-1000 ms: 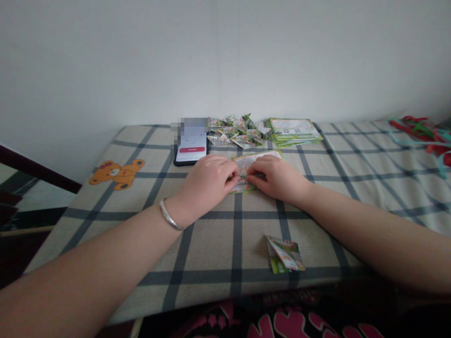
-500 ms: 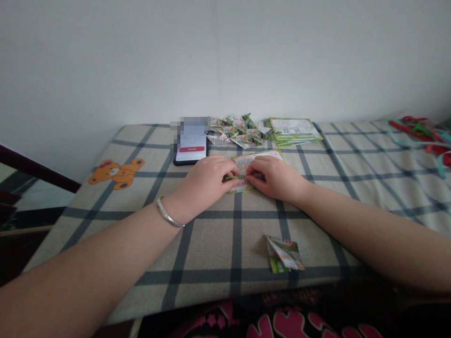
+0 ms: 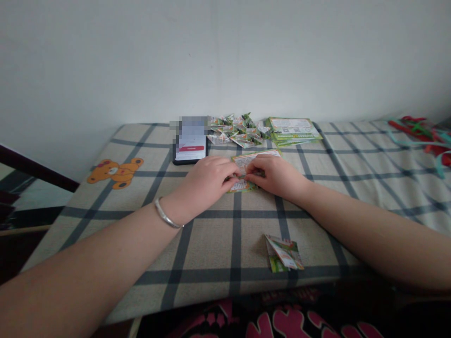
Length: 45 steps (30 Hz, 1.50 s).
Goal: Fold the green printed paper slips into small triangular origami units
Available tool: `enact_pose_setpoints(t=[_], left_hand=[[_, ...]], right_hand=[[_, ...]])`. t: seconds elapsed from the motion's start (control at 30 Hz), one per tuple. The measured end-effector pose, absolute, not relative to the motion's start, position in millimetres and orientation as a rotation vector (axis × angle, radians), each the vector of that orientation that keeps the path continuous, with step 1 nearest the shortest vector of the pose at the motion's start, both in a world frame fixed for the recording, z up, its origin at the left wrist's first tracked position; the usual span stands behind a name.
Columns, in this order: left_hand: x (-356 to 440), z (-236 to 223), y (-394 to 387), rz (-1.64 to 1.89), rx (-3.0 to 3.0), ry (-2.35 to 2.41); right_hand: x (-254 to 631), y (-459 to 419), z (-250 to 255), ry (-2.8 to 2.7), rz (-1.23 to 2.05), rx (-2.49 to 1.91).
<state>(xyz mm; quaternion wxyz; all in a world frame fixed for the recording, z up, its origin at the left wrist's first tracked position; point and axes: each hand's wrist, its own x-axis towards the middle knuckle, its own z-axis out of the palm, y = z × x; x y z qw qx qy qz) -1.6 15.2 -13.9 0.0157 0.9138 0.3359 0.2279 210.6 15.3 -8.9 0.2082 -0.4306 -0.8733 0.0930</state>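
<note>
My left hand point(image 3: 211, 176) and my right hand point(image 3: 275, 176) are close together, thumbs and fingertips pinched on a small piece of folded printed paper. The fingers hide most of that piece. Beneath the fingertips lies a flat printed leaflet point(image 3: 243, 186) with a green border and small text; its far edge shows behind my right hand. Nearer to me, a loosely folded paper piece point(image 3: 285, 254) rests on the checked tablecloth point(image 3: 214, 244). A silver bangle point(image 3: 165, 213) circles my left wrist.
Along the wall stand a phone point(image 3: 190, 150) with its screen lit, a heap of folded paper pieces point(image 3: 241, 131) and a stack of leaflets point(image 3: 296, 129). A bear cutout point(image 3: 116, 173) lies at the left; red and green ribbons point(image 3: 419, 131) are at the far right.
The hands stay in nearly the same place, and their fingertips have shifted slightly. A green paper edge seen between them earlier is now mostly covered.
</note>
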Motion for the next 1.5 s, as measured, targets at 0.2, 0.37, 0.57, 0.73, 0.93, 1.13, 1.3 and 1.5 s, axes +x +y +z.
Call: enact_pose_setpoints(t=[0.2, 0.37, 0.57, 0.73, 0.93, 1.13, 1.3, 1.5], left_hand=[[-1, -13, 14, 0.589, 2.953, 1.052], [-4, -10, 12, 0.588, 2.986, 1.015], [-6, -4, 8, 0.452, 3.143, 0.883], [-8, -2, 7, 0.405, 3.162, 0.893], [-7, -1, 6, 0.351, 3.130, 0.897], [-7, -3, 7, 0.331, 3.173, 0.886], [-5, 0, 4, 0.301, 3.206, 0.895], [-7, 3, 2, 0.261, 3.181, 0.894]], right_hand=[[211, 17, -9, -2.417, 0.268, -1.240], [212, 15, -6, -2.412, 0.283, -1.249], [213, 14, -7, -2.434, 0.216, -1.217], [215, 14, -9, -2.391, 0.208, -1.177], [224, 13, -4, -2.515, 0.092, -0.915], [231, 9, 4, -2.688, -0.066, -0.766], [230, 7, 8, -2.749, -0.152, -0.797], [228, 2, 14, -2.793, -0.150, -0.927]])
